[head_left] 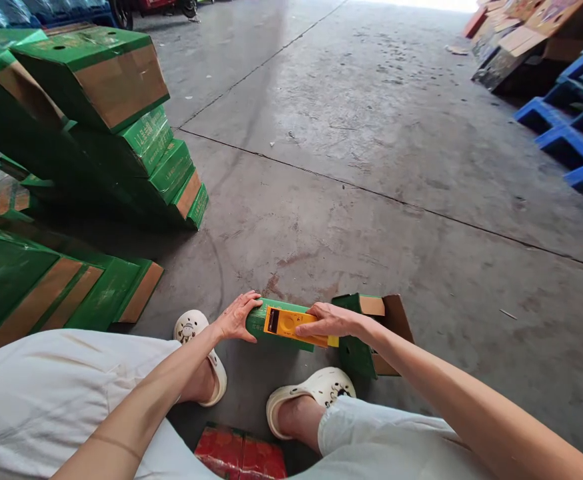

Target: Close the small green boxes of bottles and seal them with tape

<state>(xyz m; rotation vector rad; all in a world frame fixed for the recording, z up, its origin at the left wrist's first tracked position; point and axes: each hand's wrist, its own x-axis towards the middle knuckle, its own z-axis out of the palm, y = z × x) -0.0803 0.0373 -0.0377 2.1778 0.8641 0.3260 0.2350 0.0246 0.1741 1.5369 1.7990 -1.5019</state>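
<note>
My left hand [236,317] grips the left end of a narrow green box [255,321], its thumb and fingers around that end. The fingers of my right hand [329,319] close over a flat yellow-orange item [285,322] lying along the green box. A dark rectangle and a round mark show on its face, somewhat like a multimeter. My right palm hides part of it, and a bit of yellow shows beyond. Just right of the green box is an open green-and-brown carton [354,357], partly behind my right forearm.
Green cartons [121,87] are stacked at the left, with more green cartons [71,293] nearer me. A red package [239,453] lies between my white clogs [324,385]. Blue pallets [566,133] and loose cardboard [511,53] stand at the far right on the concrete floor [331,233].
</note>
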